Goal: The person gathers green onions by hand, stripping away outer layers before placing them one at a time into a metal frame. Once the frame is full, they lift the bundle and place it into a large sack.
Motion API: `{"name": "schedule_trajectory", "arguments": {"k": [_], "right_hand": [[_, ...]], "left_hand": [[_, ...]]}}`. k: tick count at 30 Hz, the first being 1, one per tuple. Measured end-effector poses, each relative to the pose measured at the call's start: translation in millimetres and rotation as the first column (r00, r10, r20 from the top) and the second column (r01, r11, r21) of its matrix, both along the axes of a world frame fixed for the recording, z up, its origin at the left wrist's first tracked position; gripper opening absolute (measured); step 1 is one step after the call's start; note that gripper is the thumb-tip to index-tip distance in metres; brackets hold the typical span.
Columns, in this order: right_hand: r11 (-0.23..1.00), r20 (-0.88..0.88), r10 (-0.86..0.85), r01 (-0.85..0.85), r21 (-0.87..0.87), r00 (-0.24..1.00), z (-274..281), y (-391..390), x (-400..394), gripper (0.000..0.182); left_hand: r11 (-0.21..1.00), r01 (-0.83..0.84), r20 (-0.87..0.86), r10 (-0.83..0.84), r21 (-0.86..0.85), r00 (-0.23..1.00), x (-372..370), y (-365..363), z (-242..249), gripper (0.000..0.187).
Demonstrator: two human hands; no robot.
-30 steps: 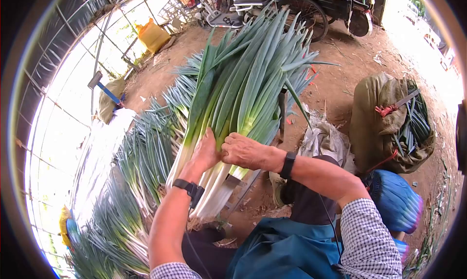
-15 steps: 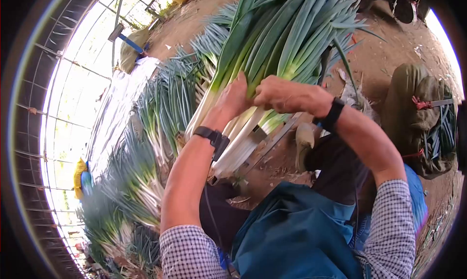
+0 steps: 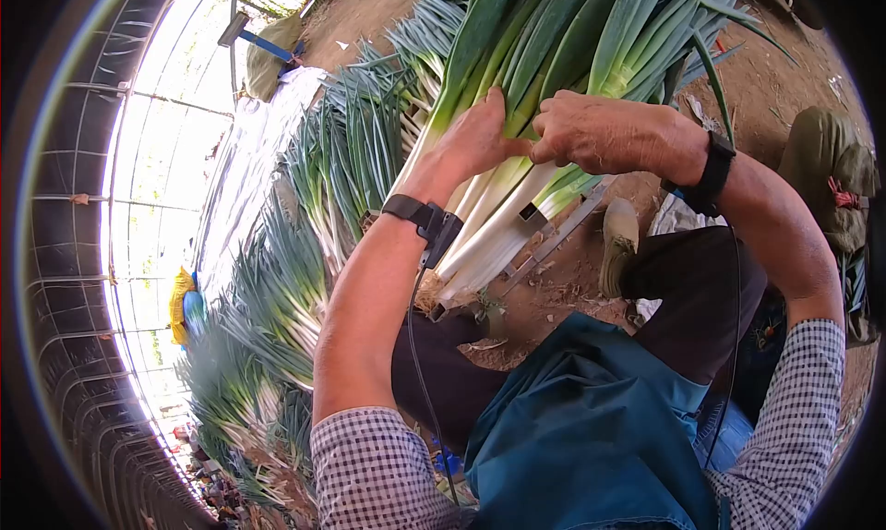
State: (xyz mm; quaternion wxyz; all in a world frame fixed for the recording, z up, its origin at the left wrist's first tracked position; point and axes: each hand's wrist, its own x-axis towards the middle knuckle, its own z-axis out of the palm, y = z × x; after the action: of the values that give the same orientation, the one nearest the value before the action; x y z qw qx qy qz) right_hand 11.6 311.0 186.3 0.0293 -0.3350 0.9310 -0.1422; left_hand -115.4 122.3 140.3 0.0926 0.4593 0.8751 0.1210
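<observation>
A thick bundle of leeks (image 3: 554, 50) lies before me, its green leaves fanning away and its white stalks (image 3: 484, 239) pointing toward me. My left hand (image 3: 469, 142) is pressed round the bundle where green turns to white, its thumb stretched toward the other hand. Close beside it, my right hand (image 3: 600, 135) is curled into a pinch over the same leeks. Whatever its fingertips grip is hidden. A metal frame (image 3: 558, 239) shows beside the white stalks.
More leeks (image 3: 346, 161) lie in rows on the left, running down to further piles (image 3: 268, 318). White sheeting (image 3: 254, 161) stretches along the wire-framed side. A shoe (image 3: 618, 244) rests on the dirt floor at right, near a green-brown sack (image 3: 826, 170).
The view has shifted, so hands and leeks appear farther right and slightly higher. My right hand has turned a little, staying close to the left at the bundle.
</observation>
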Motion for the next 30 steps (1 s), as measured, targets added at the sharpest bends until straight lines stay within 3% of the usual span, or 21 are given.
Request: {"name": "schedule_trajectory", "arguments": {"k": [4,7,8,14,17,19,22,25,28,30], "right_hand": [[0.991,-0.076,0.075,-0.066,0.118,0.994,11.9,-13.4,-6.9,0.008],[0.989,-0.249,0.146,-0.144,0.025,0.957,-14.1,-24.8,-22.4,0.006],[0.985,-0.253,0.163,-0.141,0.104,0.954,-18.1,-29.0,-23.1,0.008],[0.989,-0.375,0.087,-0.124,-0.077,0.923,-34.9,-23.0,-6.3,0.01],[1.0,-0.522,0.024,-0.014,0.023,0.853,-28.2,-14.5,3.8,0.015],[1.0,-0.46,0.013,-0.003,0.023,0.888,-28.1,-9.2,2.4,0.017],[1.0,-0.435,0.013,-0.012,0.005,0.9,-24.1,-11.0,1.0,0.014],[0.994,-0.368,0.102,-0.111,-0.004,0.924,-45.5,-35.2,-3.3,0.012],[0.994,-0.378,0.079,-0.101,-0.039,0.923,-48.0,-43.3,-0.6,0.008],[0.993,-0.366,0.07,-0.099,-0.061,0.928,-41.2,-35.6,0.5,0.008]], "left_hand": [[0.999,0.004,-0.004,-0.004,0.034,1.0,-4.1,-0.6,-2.0,0.08],[0.999,0.023,0.113,-0.028,0.044,0.993,-10.7,-4.9,-5.3,0.074],[0.999,0.029,0.115,-0.033,0.039,0.993,-12.0,-5.6,-6.7,0.076],[0.991,-0.005,0.013,0.004,0.131,1.0,1.4,-6.9,-11.7,0.076],[0.983,-0.019,-0.024,0.023,0.184,0.999,7.2,-8.3,-11.8,0.077],[0.978,-0.027,-0.022,0.032,0.205,0.999,11.1,-10.7,-7.7,0.074],[0.996,-0.026,-0.065,0.031,0.08,0.997,7.7,-8.6,2.6,0.071],[0.997,-0.03,0.004,0.03,0.069,1.0,-4.3,-6.1,-4.1,0.069],[0.983,-0.006,-0.085,0.022,0.185,0.996,2.3,-14.2,-9.9,0.066],[0.987,-0.055,-0.036,0.061,0.151,0.997,5.0,-14.7,-10.5,0.067]]}}
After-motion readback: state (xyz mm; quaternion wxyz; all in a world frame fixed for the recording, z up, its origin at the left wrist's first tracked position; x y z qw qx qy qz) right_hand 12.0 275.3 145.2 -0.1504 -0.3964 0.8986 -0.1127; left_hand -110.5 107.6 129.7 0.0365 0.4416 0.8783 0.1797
